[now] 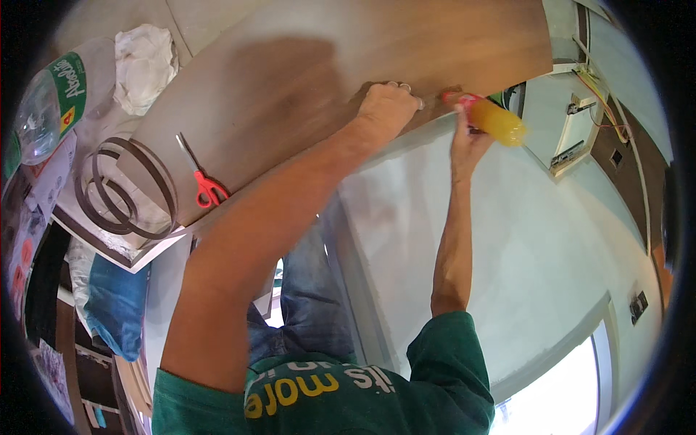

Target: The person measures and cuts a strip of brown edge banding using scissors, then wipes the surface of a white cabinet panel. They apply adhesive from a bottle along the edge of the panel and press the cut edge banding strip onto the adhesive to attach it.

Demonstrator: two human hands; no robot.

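My right hand (470,138) grips a plastic bottle of yellow liquid (502,122) with red at its left end, tilted nearly flat at the board's front edge. Just left of it, my left hand (386,109) rests with curled fingers on the wood-grain board (283,94); what is under those fingers, if anything, is hidden. Red-handled scissors (206,185) lie on the board beside my left forearm. Coils of dark brown edging strip (165,185) lie at the board's left end.
A large clear bottle with green label (40,123) and a crumpled white cloth (143,67) are at upper left. A blue bag (116,312) sits lower left. At right are a pale wall (544,239), an open wooden box with runners (573,138) and hanging cables (636,167).
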